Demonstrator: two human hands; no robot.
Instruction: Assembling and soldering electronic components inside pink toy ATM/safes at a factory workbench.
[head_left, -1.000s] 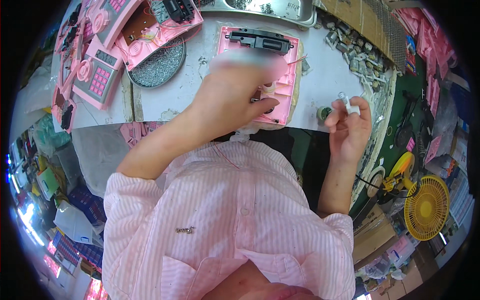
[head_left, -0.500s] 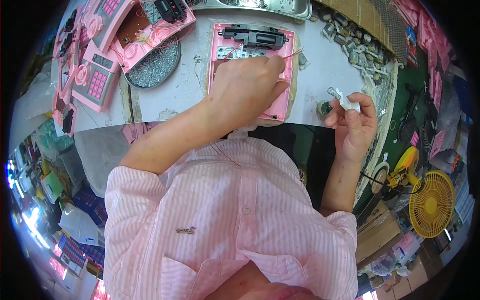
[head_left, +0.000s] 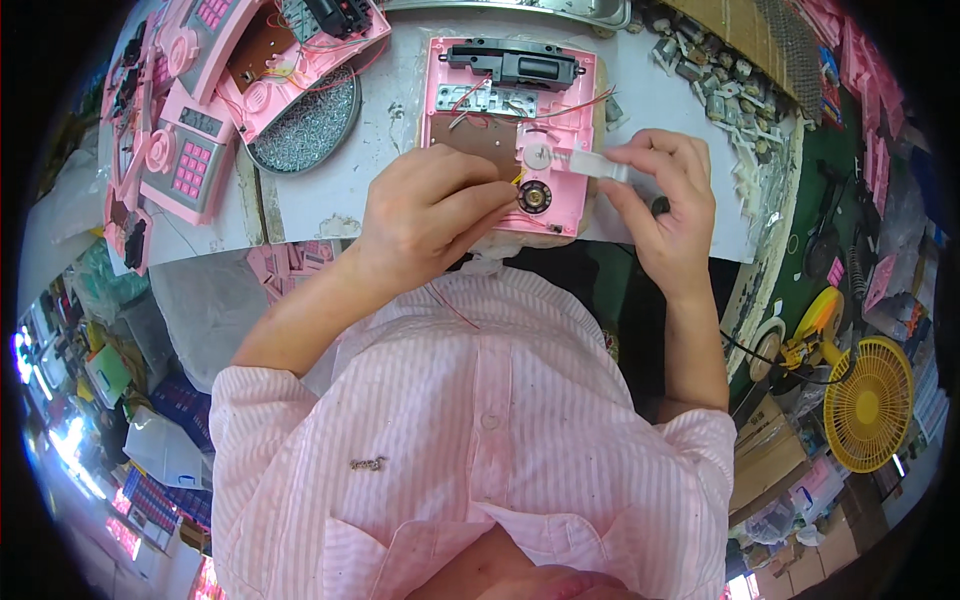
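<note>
An opened pink toy-phone shell (head_left: 575,210) lies on the table before me, its inside facing up. It carries a black plastic mechanism (head_left: 515,65), a grey metal plate (head_left: 480,100), a brown board (head_left: 475,140) and thin wires. My left hand (head_left: 425,205) is closed in a pinch at the left edge of a small round black speaker (head_left: 536,197) over the shell's lower part. Between thumb and fingers, my right hand (head_left: 675,195) holds a white plastic piece (head_left: 598,167) with a coil spring (head_left: 553,154) sticking out leftward, above the shell's right side.
Pink toy phones (head_left: 185,165) are piled at the left, beside a round tray of screws (head_left: 310,130). Small motors and white parts (head_left: 720,95) lie heaped at the back right, near cardboard (head_left: 745,40). A metal tray (head_left: 520,12) stands behind; a yellow fan (head_left: 868,405) is at the right.
My left hand has drawn back leftward, uncovering the board and the speaker. My right hand has brought the white piece with its spring left, over the shell.
</note>
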